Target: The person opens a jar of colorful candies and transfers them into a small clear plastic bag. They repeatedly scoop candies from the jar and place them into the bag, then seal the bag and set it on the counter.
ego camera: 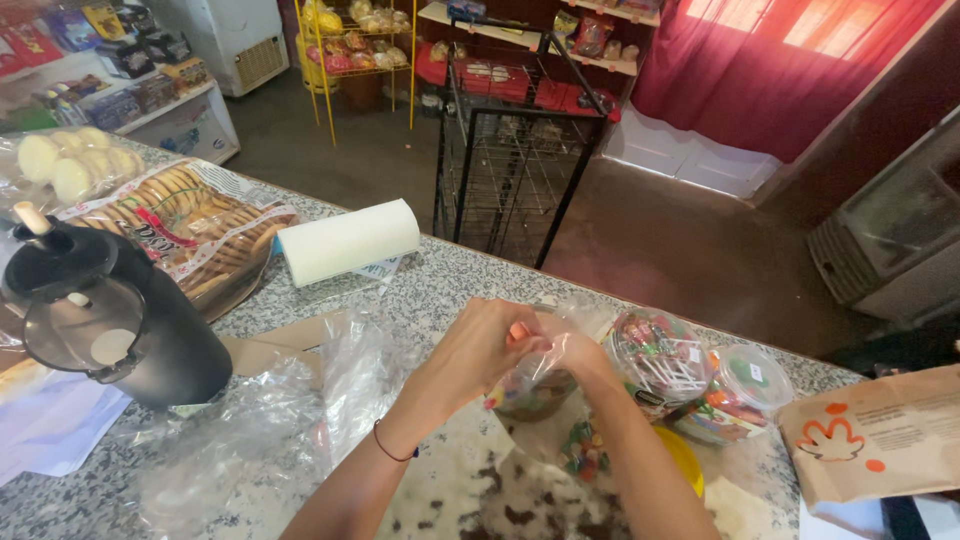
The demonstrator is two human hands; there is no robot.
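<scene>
My left hand point(480, 345) and my right hand point(572, 352) meet above a small clear plastic bag point(535, 390) holding brown pieces and coloured sweets. Both hands pinch the bag's twisted top together. A dark thin band circles my left wrist. Just under the bag lies another small clear packet of coloured sweets point(583, 450) on the speckled stone counter point(440, 290). What my fingers do at the knot is partly hidden.
A clear jar of lollipops point(655, 360) lies right of my hands, a yellow lid point(685, 458) below it. Loose clear bags point(270, 430) lie left. A black kettle point(110, 320), biscuit packs point(190, 220), a white roll point(348, 240) and a brown paper bag point(880, 435) stand around. A wire rack point(510, 150) stands beyond the counter.
</scene>
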